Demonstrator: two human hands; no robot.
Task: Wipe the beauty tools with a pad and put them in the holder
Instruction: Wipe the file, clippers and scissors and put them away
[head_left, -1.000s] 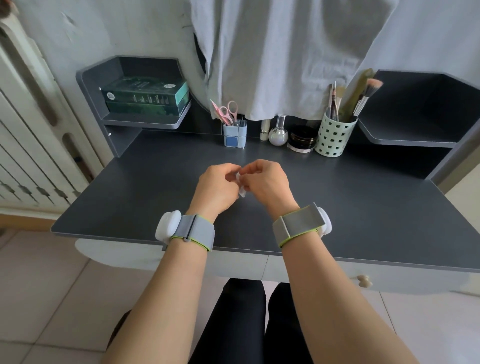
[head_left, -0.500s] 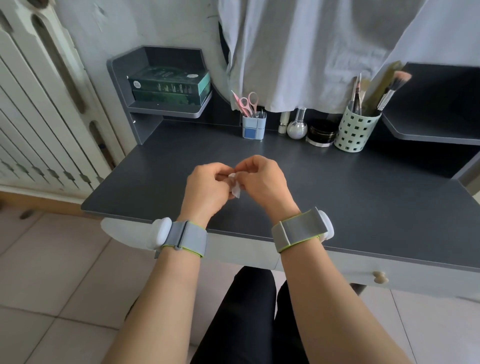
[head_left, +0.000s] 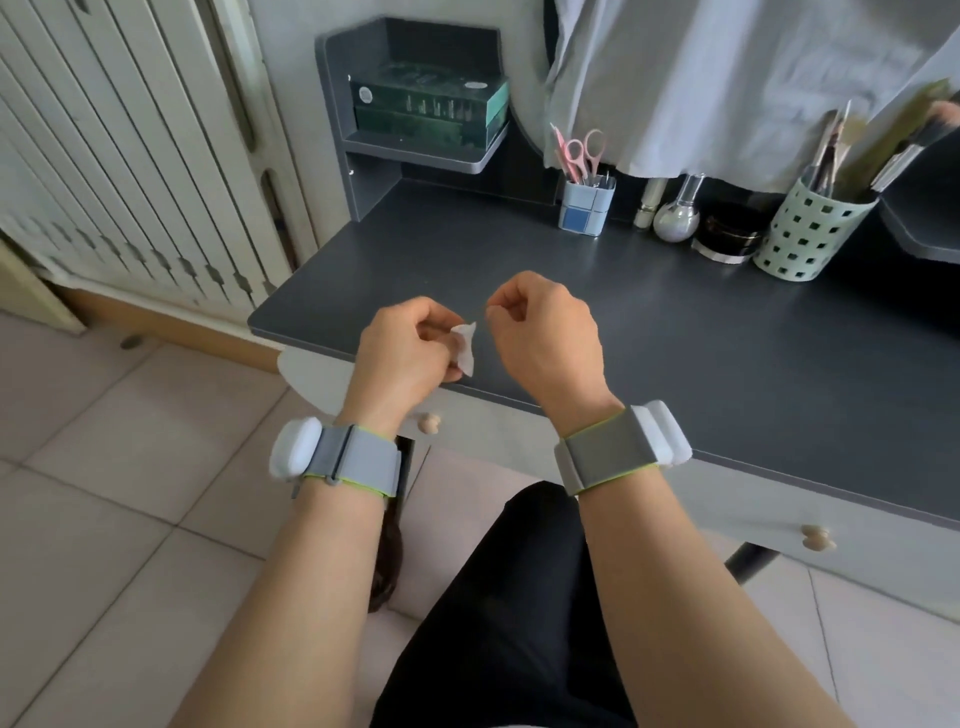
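The right hand (head_left: 545, 338), at frame centre, is curled closed with thumb and forefinger pinched on a very thin tool (head_left: 480, 315). Only a short, faint sliver of this tool shows beyond the fingertips; its type cannot be made out. The visible part runs roughly level, its free end pointing toward frame left at the pad (head_left: 465, 345).

The left hand (head_left: 405, 358), just left of centre, is closed on the white pad, which stands on edge between the two hands, long axis near vertical. Part of the pad is hidden inside the fingers. Whether tool and pad touch cannot be told.

Both hands hover over the near edge of the dark desk (head_left: 727, 364).

At upper centre, a small blue holder (head_left: 587, 205) carries pink scissors (head_left: 584, 153). At upper right, a pale green perforated holder (head_left: 808, 234) carries brushes; their tops are blurred and partly covered by a hanging grey cloth (head_left: 727, 78), and the frame edge cuts off one brush head
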